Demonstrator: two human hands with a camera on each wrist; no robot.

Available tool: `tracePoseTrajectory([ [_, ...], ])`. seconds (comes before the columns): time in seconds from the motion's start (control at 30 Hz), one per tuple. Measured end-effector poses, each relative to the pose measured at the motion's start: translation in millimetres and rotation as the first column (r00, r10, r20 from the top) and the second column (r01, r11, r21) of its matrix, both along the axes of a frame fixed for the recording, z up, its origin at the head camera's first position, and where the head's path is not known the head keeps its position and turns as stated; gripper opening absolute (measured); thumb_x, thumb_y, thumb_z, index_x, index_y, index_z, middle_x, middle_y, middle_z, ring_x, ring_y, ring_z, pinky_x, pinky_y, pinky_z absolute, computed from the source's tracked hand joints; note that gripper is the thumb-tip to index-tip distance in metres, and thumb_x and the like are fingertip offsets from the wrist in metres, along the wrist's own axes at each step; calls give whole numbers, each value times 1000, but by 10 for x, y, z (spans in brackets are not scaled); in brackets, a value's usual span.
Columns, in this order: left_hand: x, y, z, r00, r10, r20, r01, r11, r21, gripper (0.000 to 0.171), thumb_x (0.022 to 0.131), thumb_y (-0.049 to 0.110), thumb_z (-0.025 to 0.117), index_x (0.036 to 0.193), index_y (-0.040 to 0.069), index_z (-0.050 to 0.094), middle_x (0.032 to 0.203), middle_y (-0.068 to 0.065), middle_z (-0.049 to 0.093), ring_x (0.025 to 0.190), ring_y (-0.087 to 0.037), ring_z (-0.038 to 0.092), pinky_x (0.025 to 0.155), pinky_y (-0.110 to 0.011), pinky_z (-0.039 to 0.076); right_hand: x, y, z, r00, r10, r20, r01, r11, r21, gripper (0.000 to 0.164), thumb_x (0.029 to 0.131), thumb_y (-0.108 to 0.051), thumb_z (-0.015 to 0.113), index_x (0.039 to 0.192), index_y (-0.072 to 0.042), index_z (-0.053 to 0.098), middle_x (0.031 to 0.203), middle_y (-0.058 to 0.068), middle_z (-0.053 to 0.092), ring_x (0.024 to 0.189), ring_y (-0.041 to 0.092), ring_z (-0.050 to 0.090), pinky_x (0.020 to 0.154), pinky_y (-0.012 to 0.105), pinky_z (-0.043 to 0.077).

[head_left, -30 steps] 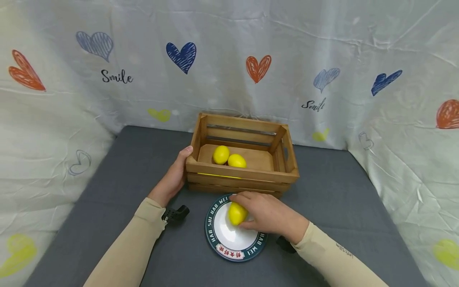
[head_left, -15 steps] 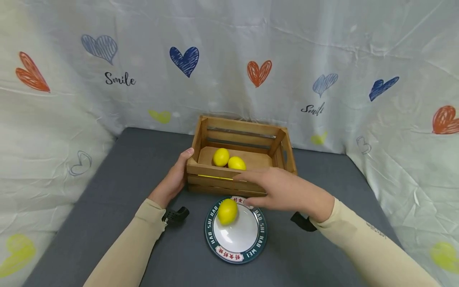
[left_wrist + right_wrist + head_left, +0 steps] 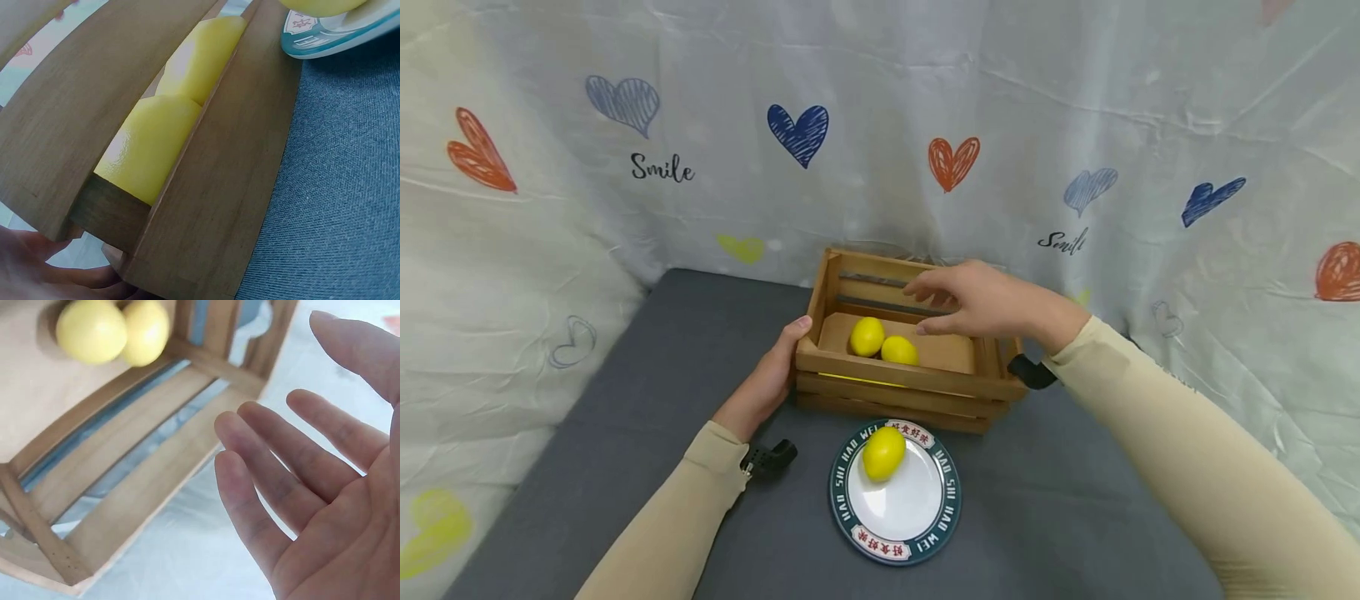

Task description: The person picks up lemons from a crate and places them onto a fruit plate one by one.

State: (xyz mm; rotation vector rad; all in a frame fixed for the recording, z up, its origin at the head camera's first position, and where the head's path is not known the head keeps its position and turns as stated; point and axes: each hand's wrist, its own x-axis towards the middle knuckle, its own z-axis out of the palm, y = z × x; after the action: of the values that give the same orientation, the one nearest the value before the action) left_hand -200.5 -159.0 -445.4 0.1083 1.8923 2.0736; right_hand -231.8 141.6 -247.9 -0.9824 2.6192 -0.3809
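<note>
A slatted wooden crate [image 3: 895, 381] stands on the table, with two lemons lying side by side inside it: a left lemon [image 3: 867, 337] and a right lemon [image 3: 899, 351]. My left hand [image 3: 767, 379] grips the crate's left end, thumb up at the rim; in the left wrist view its fingers [image 3: 87, 277] reach around the slats. Over the crate's right half hovers my right hand [image 3: 981, 304], fingers loosely bent and holding nothing. The right wrist view shows its bare palm and spread fingers [image 3: 306, 469]. Another lemon [image 3: 883, 454] lies on a green-rimmed white plate [image 3: 895, 508] in front.
A dark grey cloth [image 3: 647, 433] covers the table. Behind the crate and along both sides hangs a white curtain [image 3: 880, 75] printed with hearts. The plate sits close to the crate's front wall.
My right hand has let go of the lemon on the plate, leaving it there, and has moved up and away over the crate. The left hand stays on the crate's left end.
</note>
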Motion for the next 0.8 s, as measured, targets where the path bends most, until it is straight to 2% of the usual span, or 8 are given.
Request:
tracePoseTrajectory([
  [0.17,-18,26,10,1000,6,-4,-6,1000,15,92,101,67,37,175,21,7,179,-16,14,164,-38,19,133,-59,14,-316,-24,-131,997,-51,52,49,998,38,57,101,-37,77,153,-18,61,146,8,69,122,24,70,108,48,57],
  [0.37,-12,58,4,1000,5,-10,-5,1000,25,92,100,66,38,175,21,8,178,-17,15,163,-39,20,132,-59,15,-612,-45,-468,987,-87,132,69,989,132,64,101,-43,76,156,-16,58,150,9,66,132,29,65,113,51,53],
  [0.5,-7,42,-16,1000,13,-1,-13,1000,19,93,101,66,40,175,20,8,178,-16,16,164,-38,20,133,-58,15,-716,-125,-644,977,-81,197,46,983,178,68,101,-40,76,159,-13,55,155,11,61,138,32,61,116,53,51],
  [0.63,-13,17,-32,1000,25,1,-25,999,28,93,101,65,40,175,18,10,178,-16,16,163,-36,19,133,-57,13,-789,-222,-781,972,-42,231,-4,981,194,66,99,-38,78,157,-12,57,156,11,61,140,33,59,117,54,49],
  [0.8,-21,9,-40,1000,29,0,-29,1000,12,92,101,65,40,175,20,9,179,-15,14,164,-36,18,134,-59,13,-833,-308,-896,952,-60,302,-6,976,215,65,97,-35,80,155,-14,59,152,12,64,141,33,59,118,54,49],
])
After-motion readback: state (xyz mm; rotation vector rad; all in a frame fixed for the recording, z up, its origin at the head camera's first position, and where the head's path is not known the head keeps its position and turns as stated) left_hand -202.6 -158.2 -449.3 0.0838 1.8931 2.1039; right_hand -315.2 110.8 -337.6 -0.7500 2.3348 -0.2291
